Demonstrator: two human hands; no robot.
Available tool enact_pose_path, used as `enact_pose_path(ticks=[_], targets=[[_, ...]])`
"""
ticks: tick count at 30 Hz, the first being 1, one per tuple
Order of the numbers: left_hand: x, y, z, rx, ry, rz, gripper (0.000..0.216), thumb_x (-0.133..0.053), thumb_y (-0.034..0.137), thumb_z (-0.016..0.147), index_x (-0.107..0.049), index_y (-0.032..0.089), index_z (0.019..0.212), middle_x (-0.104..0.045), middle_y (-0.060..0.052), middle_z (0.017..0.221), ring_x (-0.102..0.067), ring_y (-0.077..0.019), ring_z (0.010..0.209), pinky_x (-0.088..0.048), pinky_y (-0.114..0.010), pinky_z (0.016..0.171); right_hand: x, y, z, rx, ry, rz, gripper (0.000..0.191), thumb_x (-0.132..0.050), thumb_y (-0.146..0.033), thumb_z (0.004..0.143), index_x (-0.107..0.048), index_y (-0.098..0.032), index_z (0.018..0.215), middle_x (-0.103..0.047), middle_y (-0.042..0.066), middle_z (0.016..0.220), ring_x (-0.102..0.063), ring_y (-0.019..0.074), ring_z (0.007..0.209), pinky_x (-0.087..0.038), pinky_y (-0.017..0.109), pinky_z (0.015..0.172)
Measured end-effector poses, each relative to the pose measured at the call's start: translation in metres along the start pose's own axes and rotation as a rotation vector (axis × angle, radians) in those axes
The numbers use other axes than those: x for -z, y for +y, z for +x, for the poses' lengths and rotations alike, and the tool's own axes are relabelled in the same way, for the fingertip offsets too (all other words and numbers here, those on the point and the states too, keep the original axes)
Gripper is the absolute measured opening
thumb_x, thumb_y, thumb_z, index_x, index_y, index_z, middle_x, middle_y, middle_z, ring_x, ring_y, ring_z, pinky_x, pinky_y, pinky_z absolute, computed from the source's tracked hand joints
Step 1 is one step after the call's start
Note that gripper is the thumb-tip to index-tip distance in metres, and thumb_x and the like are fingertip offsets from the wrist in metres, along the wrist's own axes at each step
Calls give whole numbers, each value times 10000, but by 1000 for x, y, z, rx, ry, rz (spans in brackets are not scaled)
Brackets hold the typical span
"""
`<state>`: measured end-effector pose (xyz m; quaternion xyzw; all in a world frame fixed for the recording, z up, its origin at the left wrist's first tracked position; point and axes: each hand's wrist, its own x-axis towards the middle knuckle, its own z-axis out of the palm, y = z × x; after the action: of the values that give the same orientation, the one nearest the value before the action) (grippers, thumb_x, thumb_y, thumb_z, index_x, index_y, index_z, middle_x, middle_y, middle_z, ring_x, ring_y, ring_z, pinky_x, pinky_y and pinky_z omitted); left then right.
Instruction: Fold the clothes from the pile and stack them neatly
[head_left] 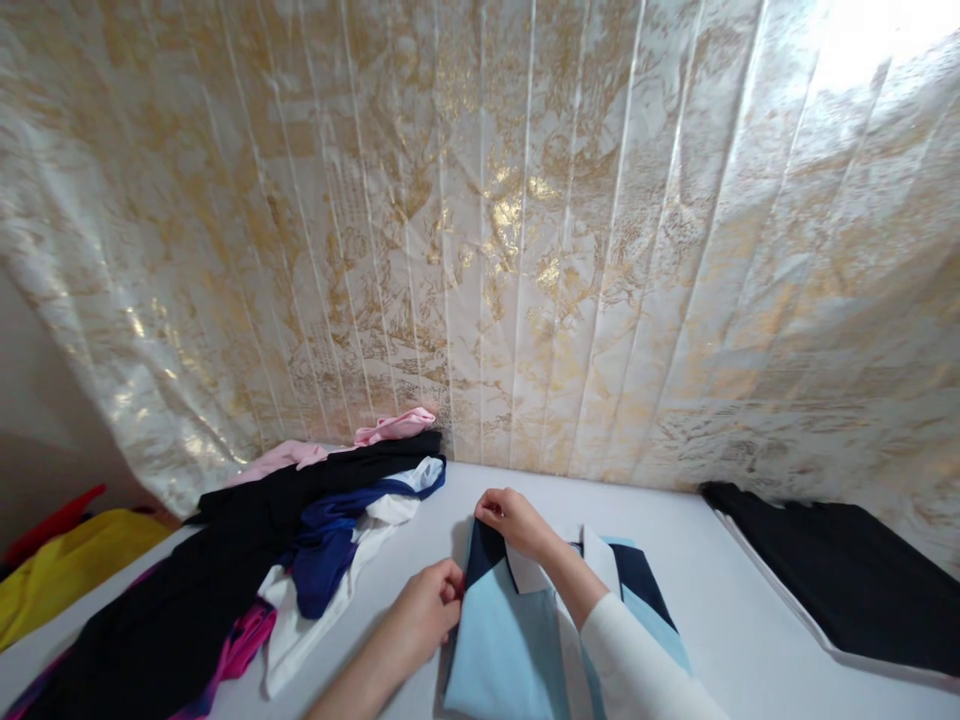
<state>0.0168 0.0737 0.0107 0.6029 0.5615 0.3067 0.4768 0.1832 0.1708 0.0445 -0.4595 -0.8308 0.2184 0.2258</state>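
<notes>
A white-sleeved right hand [517, 522] and a bare left hand [424, 612] are each pinching the top edge of a light blue and navy polo shirt [510, 640], which is lying flat at the near edge of the white worktop [690, 580]. A heap of dark, blue, white and pink clothes [247, 560] is sprawling towards the left edge, while a black folded garment [840, 570] is resting near the right edge, against the gold-patterned curtain [525, 250].

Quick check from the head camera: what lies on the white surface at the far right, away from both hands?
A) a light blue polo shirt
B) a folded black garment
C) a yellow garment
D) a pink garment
B: the folded black garment lies flat at the far right, apart from the left hand and right hand, which rest on the light blue shirt.
</notes>
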Motion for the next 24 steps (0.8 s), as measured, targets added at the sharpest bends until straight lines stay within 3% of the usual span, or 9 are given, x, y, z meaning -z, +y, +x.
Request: enact_pose_path(ticks=[7, 12, 19, 22, 24], targets=[[4, 3, -6, 0, 17, 40, 109, -497, 152, 643, -513, 195, 742, -465, 78, 551, -421, -96, 475, -272, -197, 479, -9, -4, 2, 35, -16, -85, 114, -614, -202, 832, -721, -188, 867, -708, 52, 893, -596, 184, 884, -400, 247, 770], [2, 4, -3, 18, 20, 63, 45, -560, 188, 626, -528, 188, 657, -448, 71, 513, -435, -115, 501, -264, -209, 484, -5, -7, 0, 22, -11, -131, 205, -479, -259, 937, -671, -200, 981, -721, 37, 877, -631, 160, 795, -392, 233, 701], [-1, 6, -6, 45, 20, 115, 243, -484, 367, 812, -509, 195, 643, -448, 63, 482, -407, -118, 422, -273, -225, 456, -17, -9, -5, 0, -11, -243, 152, -512, -249, 930, -660, -214, 924, -731, 46, 939, -636, 199, 918, -340, 293, 821], [-3, 6, -8, 29, 50, 140, 128, -548, 315, 793, -499, 200, 762, -484, 79, 533, -455, -123, 459, -299, -221, 494, -23, -9, -5, -17, 2, -272, 145, -510, -260, 935, -647, -215, 945, -725, 48, 935, -629, 200, 912, -337, 299, 824], [-4, 6, -8, 4, 82, 200, 161, -583, 232, 762, -471, 208, 876, -510, 90, 563, -504, -140, 511, -313, -221, 528, -26, -8, -5, -29, 24, -286, 144, -505, -256, 937, -634, -214, 987, -718, 55, 939, -618, 205, 917, -338, 304, 828]])
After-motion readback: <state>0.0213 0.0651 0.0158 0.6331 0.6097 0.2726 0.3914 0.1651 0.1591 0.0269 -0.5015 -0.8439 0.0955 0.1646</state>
